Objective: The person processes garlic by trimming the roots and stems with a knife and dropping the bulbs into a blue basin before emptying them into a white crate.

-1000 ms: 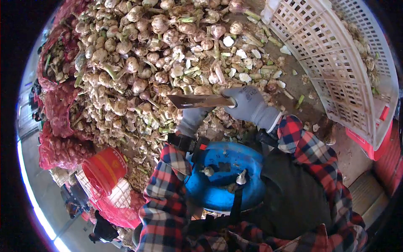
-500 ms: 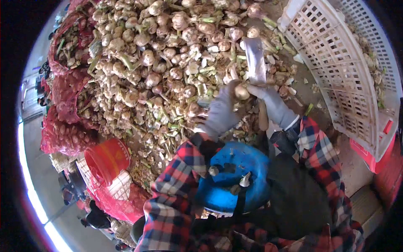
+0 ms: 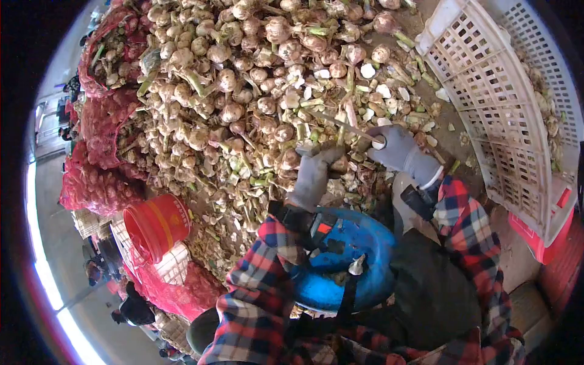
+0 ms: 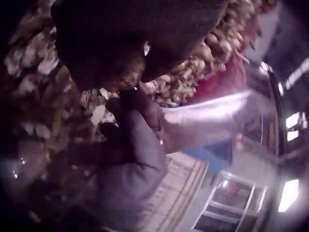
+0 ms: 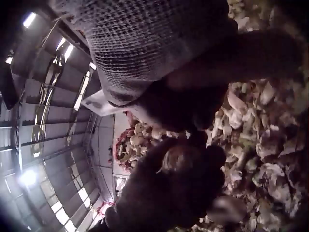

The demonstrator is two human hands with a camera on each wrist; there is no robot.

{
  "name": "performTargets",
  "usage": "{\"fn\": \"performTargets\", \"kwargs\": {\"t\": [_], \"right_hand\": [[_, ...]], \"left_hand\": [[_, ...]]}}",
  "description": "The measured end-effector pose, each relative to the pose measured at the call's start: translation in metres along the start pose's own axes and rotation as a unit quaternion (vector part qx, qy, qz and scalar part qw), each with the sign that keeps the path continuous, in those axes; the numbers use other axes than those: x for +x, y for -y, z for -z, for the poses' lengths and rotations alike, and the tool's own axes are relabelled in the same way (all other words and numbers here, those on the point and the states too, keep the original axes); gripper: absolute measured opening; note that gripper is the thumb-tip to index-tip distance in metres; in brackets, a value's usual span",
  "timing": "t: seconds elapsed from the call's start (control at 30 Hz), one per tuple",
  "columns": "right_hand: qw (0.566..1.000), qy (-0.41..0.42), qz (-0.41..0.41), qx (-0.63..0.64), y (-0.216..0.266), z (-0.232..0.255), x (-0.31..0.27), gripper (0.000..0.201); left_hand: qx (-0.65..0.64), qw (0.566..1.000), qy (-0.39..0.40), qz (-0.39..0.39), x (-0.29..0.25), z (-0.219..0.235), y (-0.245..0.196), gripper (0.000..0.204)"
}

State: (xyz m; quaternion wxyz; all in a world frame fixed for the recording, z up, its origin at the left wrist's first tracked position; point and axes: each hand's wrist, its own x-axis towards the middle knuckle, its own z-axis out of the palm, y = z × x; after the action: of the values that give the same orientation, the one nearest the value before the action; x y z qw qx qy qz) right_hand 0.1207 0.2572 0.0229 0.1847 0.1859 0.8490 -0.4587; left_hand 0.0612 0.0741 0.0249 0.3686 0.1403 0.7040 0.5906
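One garlic bulb (image 5: 179, 158) held in left hand (image 3: 312, 175), one knife (image 3: 342, 125) gripped in right hand (image 3: 399, 151).

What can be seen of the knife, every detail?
The knife has a broad, flat blade, shiny like metal. The gloved right hand curls round its handle. The head view shows the blade nearly edge-on, slanting toward the upper left above the garlic pile. The left hand grips a bulb nearby; whether the blade touches it is unclear.
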Motion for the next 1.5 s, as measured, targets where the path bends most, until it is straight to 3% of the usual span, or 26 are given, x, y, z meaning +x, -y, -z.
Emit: {"fn": "performTargets", "kwargs": {"t": [0.03,0.1,0.17,0.23,0.33,0.37,0.43,0.5,0.53,0.57,0.67,0.7,0.73,0.77,0.83,0.87,0.97,1.03,1.1,1.13,1.17,1.23,1.27,1.33,1.4,1.5], "right_hand": [[1.0,0.0,-0.001,0.0,-0.011,-0.003,0.006,0.044],[0.971,0.053,-0.081,-0.22,-0.044,-0.008,0.02,0.037],[0.986,0.062,-0.124,-0.093,-0.057,0.0,0.008,0.036],[0.983,0.072,-0.166,0.036,-0.059,-0.002,0.004,0.035],[0.988,0.006,-0.148,0.041,-0.058,-0.009,0.005,0.036],[0.988,-0.004,-0.15,0.031,-0.056,-0.014,0.009,0.038],[0.988,-0.018,-0.151,0.018,-0.05,-0.018,0.012,0.04],[0.987,-0.018,-0.135,-0.09,-0.049,-0.021,0.01,0.04],[0.985,0.006,-0.172,-0.028,-0.052,-0.023,0.009,0.04],[0.984,0.003,-0.174,-0.028,-0.054,-0.023,0.006,0.04],[0.976,-0.066,-0.193,-0.081,-0.041,-0.017,-0.007,0.038],[0.98,-0.054,-0.164,-0.097,-0.04,-0.014,-0.005,0.036],[0.984,-0.04,-0.134,-0.112,-0.035,-0.011,-0.004,0.035],[0.984,-0.04,-0.133,-0.112,-0.027,-0.009,0.0,0.035],[0.986,-0.013,-0.035,-0.162,0.003,-0.009,0.01,0.032],[0.982,-0.065,0.042,-0.172,0.015,-0.013,0.008,0.033],[0.99,0.024,0.065,-0.123,0.027,-0.01,0.015,0.035],[0.98,0.024,0.022,-0.194,-0.018,-0.015,0.023,0.035],[0.964,0.015,-0.13,-0.231,-0.063,-0.022,0.022,0.033],[0.964,0.016,-0.13,-0.231,-0.058,-0.02,0.019,0.033],[0.975,-0.021,-0.122,-0.185,-0.054,-0.019,0.011,0.033],[0.982,-0.061,-0.116,-0.139,-0.036,-0.017,0.003,0.033],[0.987,-0.041,-0.066,-0.139,-0.023,-0.023,0.003,0.03],[0.99,-0.021,-0.017,-0.141,-0.003,-0.035,0.002,0.026],[0.956,-0.093,0.216,-0.175,0.011,-0.045,-0.003,0.028],[0.956,-0.026,0.202,-0.21,0.034,-0.037,-0.005,0.034]], "left_hand": [[0.0,1.0,0.0,0.001,-0.004,0.001,-0.016,0.025],[-0.027,0.985,0.088,0.146,-0.01,0.01,-0.047,0.031],[-0.022,0.962,0.143,0.23,-0.021,0.017,-0.055,0.032],[0.172,0.91,0.376,-0.028,-0.023,0.026,-0.049,0.034],[0.425,0.904,-0.041,0.002,0.038,0.07,-0.028,0.032],[0.515,0.844,-0.115,-0.094,0.064,0.093,-0.025,0.031],[0.631,0.753,-0.185,0.02,0.101,0.108,-0.022,0.034],[0.671,0.723,-0.163,0.024,0.112,0.11,-0.009,0.035],[0.712,0.688,-0.139,0.028,0.117,0.11,-0.005,0.035],[0.711,0.688,-0.139,0.025,0.119,0.113,-0.001,0.035],[0.55,0.821,-0.15,0.036,0.104,0.12,0.004,0.035],[0.55,0.821,-0.149,0.036,0.097,0.118,0.005,0.035],[0.334,0.926,-0.127,0.119,0.087,0.114,0.006,0.033],[0.096,0.972,-0.098,0.193,0.076,0.109,0.005,0.03],[0.096,0.988,-0.012,0.124,0.056,0.088,0.012,0.026],[0.195,0.98,0.037,0.011,0.047,0.077,0.015,0.029],[0.129,0.984,0.02,0.122,0.022,0.048,-0.016,0.027],[0.069,0.988,-0.024,0.139,0.016,0.056,-0.021,0.029],[0.008,0.985,-0.067,0.159,0.011,0.071,-0.013,0.031],[0.158,0.983,-0.081,-0.052,0.01,0.08,0.002,0.031],[0.295,0.916,-0.086,-0.257,0.007,0.085,0.017,0.032],[0.356,0.885,-0.151,-0.258,0.005,0.067,0.023,0.032],[0.056,0.982,-0.144,-0.106,0.012,0.063,0.039,0.029],[0.119,0.989,-0.063,-0.068,0.01,0.053,0.043,0.029],[0.185,0.979,-0.036,-0.077,0.008,0.05,0.047,0.029],[0.231,0.968,-0.02,-0.091,0.009,0.05,0.05,0.03]]}}
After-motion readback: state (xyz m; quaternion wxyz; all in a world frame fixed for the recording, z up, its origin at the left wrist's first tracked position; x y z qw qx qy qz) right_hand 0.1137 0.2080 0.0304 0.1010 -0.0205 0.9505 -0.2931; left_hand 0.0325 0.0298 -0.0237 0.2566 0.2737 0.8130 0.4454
